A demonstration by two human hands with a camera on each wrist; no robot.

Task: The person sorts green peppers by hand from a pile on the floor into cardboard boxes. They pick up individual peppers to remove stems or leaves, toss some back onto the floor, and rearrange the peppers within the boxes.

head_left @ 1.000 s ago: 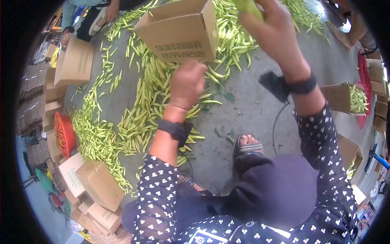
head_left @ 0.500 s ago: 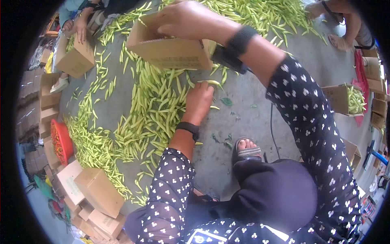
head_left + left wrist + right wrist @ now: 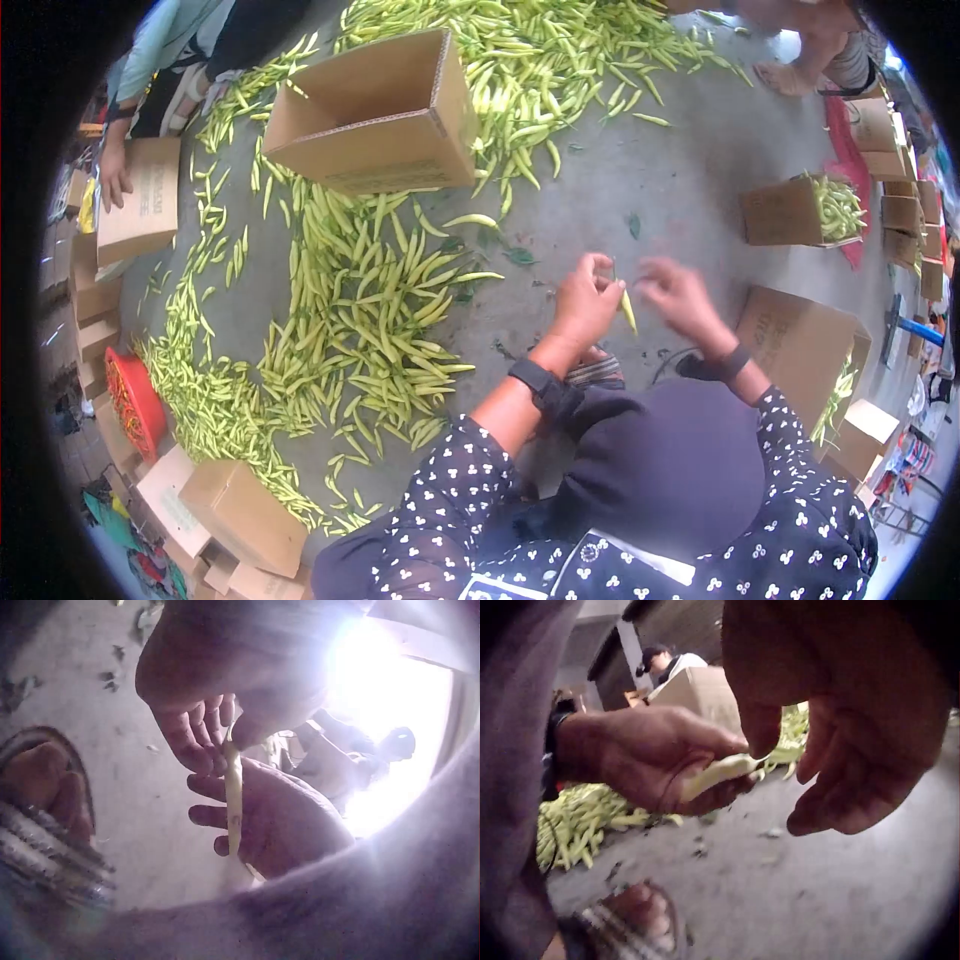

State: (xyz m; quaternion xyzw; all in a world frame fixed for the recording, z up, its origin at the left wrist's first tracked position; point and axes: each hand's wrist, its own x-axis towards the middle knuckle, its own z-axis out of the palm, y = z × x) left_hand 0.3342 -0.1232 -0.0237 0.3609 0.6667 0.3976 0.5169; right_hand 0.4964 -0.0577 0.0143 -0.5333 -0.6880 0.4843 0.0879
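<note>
My left hand (image 3: 585, 300) pinches one long, pale green chili pepper (image 3: 628, 313) near its stem in front of my body. The pepper points downward in the head view. Facing it from the right, my right hand (image 3: 685, 303) is blurred, with its fingers spread around the pepper's side. In the right wrist view the stem of the pepper (image 3: 720, 773) reaches a fingertip of my right hand (image 3: 840, 742). The left wrist view has the pepper (image 3: 234, 802) in front of the right palm (image 3: 289, 817).
An open cardboard box (image 3: 370, 165) stands among heaped peppers (image 3: 360, 310) on the grey floor (image 3: 590, 190). Filled boxes (image 3: 790, 212) are at the right. A red basin (image 3: 140, 405) and stacked cartons (image 3: 245, 515) stand left. Another person's hand (image 3: 115, 175) rests by a box (image 3: 140, 200).
My right hand has left the open box and come back near my body. My left hand has risen from the pepper pile, moved right, and now pinches a chili pepper.
</note>
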